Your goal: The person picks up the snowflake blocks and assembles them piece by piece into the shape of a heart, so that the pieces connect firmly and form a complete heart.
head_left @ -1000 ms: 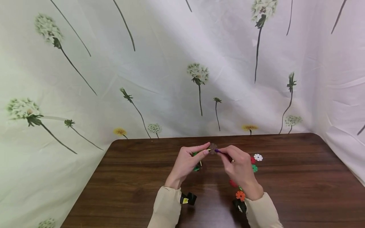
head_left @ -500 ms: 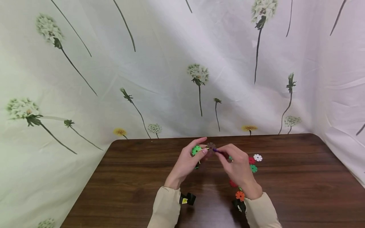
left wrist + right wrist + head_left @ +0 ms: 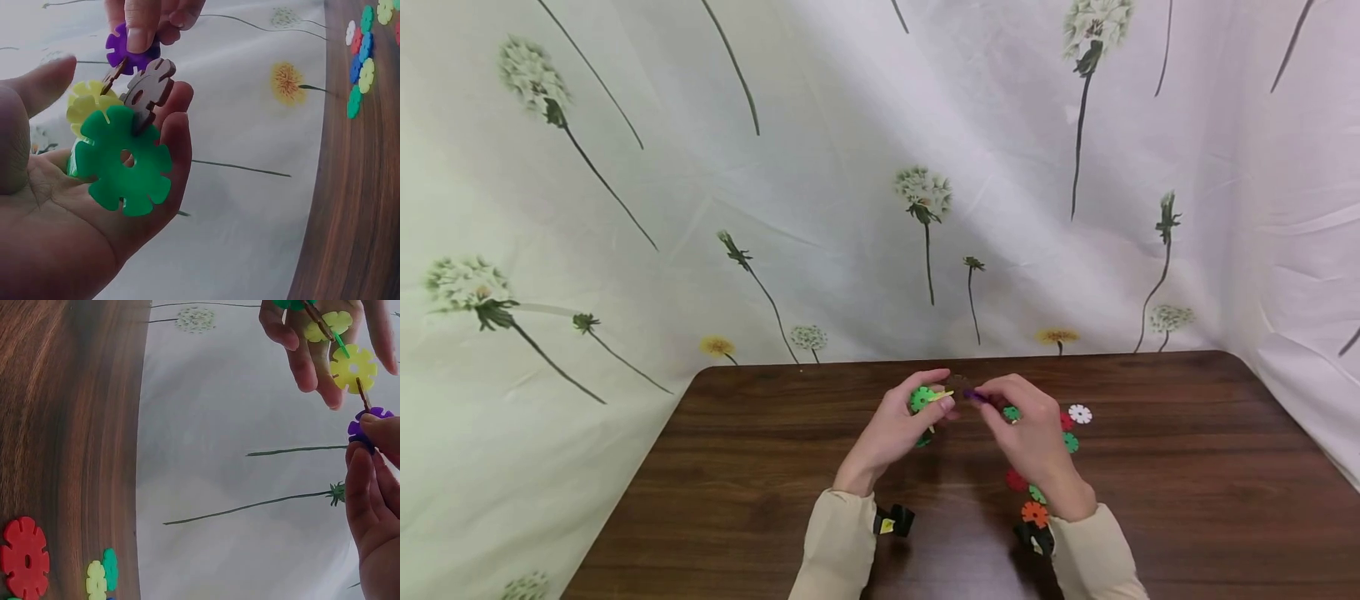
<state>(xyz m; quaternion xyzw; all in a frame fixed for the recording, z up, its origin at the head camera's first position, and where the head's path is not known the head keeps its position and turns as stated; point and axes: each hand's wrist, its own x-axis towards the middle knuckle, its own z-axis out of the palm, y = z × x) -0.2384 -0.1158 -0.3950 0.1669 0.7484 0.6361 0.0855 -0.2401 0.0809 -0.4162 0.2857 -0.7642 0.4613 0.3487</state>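
Note:
My right hand (image 3: 1033, 429) pinches a purple notched plastic disc (image 3: 115, 47) between thumb and fingers. Slotted into it is a brown disc, which joins a yellow disc (image 3: 342, 367) in the right wrist view. The joined chain reaches into my left hand (image 3: 886, 432), where a large green disc (image 3: 106, 156) and another brown disc (image 3: 156, 90) lie against the fingers. My left thumb stands apart from the discs in the left wrist view, and the fingers are gently bent behind them. Part of the chain is hidden behind the green disc.
Loose discs lie on the dark wooden table (image 3: 737, 475) around my right forearm: an orange disc (image 3: 1034, 513), a red disc (image 3: 1017, 480) and a white disc (image 3: 1080, 414), among others. A flower-printed cloth (image 3: 850, 250) hangs behind the table's far edge.
The green disc in my left hand has turned into view, and the brown disc between the hands now shows edge-on. The left thumb and the yellow disc have shifted slightly.

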